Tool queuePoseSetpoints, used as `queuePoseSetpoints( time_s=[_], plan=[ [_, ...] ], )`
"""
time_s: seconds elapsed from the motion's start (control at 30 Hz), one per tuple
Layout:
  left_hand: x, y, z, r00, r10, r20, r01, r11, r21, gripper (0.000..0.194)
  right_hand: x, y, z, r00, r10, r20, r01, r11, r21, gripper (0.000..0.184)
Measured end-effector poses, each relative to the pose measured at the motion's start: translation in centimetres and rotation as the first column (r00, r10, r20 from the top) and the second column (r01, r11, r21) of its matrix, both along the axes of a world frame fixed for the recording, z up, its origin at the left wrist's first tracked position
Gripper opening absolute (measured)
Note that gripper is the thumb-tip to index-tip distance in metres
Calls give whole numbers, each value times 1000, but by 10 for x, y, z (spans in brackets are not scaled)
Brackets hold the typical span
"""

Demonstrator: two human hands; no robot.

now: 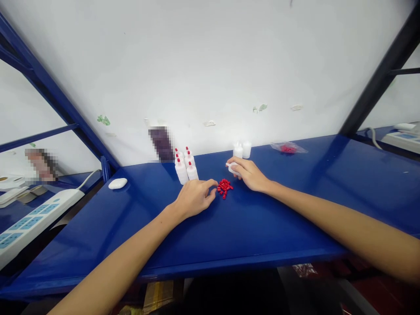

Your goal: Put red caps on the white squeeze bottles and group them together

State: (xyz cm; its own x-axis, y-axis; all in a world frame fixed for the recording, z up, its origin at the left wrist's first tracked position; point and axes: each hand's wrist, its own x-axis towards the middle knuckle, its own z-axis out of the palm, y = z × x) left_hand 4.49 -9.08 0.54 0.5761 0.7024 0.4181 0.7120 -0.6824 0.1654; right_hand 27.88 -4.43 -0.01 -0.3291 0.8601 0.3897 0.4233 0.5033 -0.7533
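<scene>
My right hand (251, 174) grips a small white squeeze bottle (233, 168), tipped on its side with its nozzle toward the left. Just left of it, a loose pile of small red caps (224, 187) lies on the blue table (243, 232). My left hand (196, 197) reaches to the pile's left edge, thumb and forefinger curved with a gap between them; no cap shows in its grasp. Behind that hand stand several white bottles (181, 171) with red-tipped nozzles, upright and close together. Beyond my right hand are white bottles (238, 151) without red tips.
A clear plastic bag (288, 148) with red pieces lies at the back right. At the left sits a white rounded object (117, 183). A white power strip (36, 218) runs beyond the table's left edge. The white wall (210, 78) rises behind.
</scene>
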Motion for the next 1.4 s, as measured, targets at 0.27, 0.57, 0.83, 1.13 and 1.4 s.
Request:
queuePoseSetpoints(
  time_s=[0.27,0.57,0.83,1.13,1.4],
  plan=[
    [0,-2,1,981,-102,-166,104,995,6,29,1,-6,3,992,-17,122,8,997,74,32],
    [-2,0,1,992,-121,-30,116,985,-131,21,-3,-19,13,938,-70,339,6,982,187,28],
    [-5,4,1,987,-119,105,126,990,-65,24,-3,-22,8,941,-6,337,-105,945,311,29],
    [11,-9,6,802,-47,595,91,995,-44,12,-16,-35,15,885,-85,458,-113,915,388,27],
    [14,-14,5,831,-145,538,148,988,37,8,-17,-40,17,885,-29,465,-136,939,317,32]
  ],
)
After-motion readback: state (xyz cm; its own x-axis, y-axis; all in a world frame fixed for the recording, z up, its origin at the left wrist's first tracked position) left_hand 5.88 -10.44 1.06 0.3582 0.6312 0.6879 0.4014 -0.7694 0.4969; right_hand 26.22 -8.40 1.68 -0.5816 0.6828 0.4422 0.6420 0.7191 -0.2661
